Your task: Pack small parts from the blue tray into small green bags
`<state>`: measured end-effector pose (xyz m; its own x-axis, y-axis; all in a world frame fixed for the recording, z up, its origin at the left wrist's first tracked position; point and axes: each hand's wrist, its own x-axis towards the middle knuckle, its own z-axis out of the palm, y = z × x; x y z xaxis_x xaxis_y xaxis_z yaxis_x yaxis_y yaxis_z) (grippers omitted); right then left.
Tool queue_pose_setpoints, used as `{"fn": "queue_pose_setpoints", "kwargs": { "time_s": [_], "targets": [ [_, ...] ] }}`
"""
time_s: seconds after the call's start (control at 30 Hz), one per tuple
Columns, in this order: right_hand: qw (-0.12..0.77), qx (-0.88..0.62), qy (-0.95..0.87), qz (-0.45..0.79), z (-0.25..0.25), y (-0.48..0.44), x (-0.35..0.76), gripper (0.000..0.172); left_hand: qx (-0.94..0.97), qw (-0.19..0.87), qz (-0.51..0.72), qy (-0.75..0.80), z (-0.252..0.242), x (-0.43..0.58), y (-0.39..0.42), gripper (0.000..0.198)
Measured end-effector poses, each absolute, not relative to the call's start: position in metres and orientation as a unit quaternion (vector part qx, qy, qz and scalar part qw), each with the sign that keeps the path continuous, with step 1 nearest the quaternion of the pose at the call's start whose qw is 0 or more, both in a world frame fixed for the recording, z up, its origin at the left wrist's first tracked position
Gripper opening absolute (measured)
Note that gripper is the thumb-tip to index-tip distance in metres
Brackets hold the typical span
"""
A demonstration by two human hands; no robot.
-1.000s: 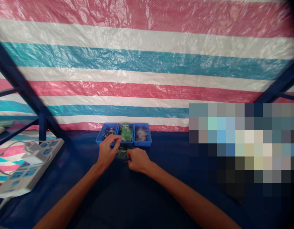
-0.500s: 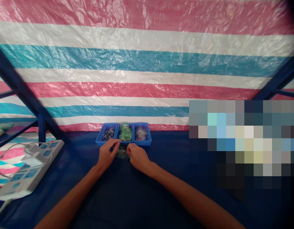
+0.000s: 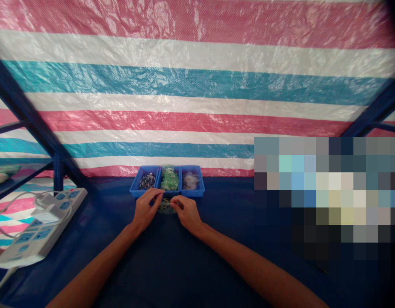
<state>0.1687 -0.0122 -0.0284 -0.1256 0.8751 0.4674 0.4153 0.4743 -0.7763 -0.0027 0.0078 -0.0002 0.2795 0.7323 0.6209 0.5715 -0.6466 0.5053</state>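
A small green circuit board in a clear plastic bag (image 3: 167, 208) lies just in front of a blue three-compartment parts tray (image 3: 197, 184). My left hand (image 3: 147, 209) pinches the bag's upper left edge, and my right hand (image 3: 187, 213) pinches its right side. The fingers hide part of the bag. Dark metal pins (image 3: 147, 181) fill the tray's left compartment, bagged green boards (image 3: 169, 179) fill the middle one, and clear bags (image 3: 190, 181) lie in the right one.
A dark blue cloth (image 3: 223, 256) covers the table. A white power strip (image 3: 40, 226) with cables lies at the left, beside a blue metal frame bar (image 3: 27, 115). Striped tarpaulin (image 3: 197, 85) hangs behind. A pixelated patch (image 3: 328, 196) hides the right side.
My hands have come closer together and now meet at the bag. My left hand has moved down from the front of the tray.
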Motion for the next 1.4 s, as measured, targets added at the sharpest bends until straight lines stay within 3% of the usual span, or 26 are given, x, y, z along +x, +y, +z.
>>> {"fn": "queue_pose_setpoints", "kwargs": {
  "time_s": [0.63,1.4],
  "targets": [
    [0.545,-0.447,-0.626,0.335,-0.032,-0.009,0.171,0.019,0.816,0.082,0.396,0.414,-0.006,0.001,0.009,0.018],
    [0.529,-0.462,-0.657,0.275,-0.029,-0.011,0.17,0.02,0.794,0.088,0.398,0.451,-0.01,0.002,0.004,0.023]
  ]
}}
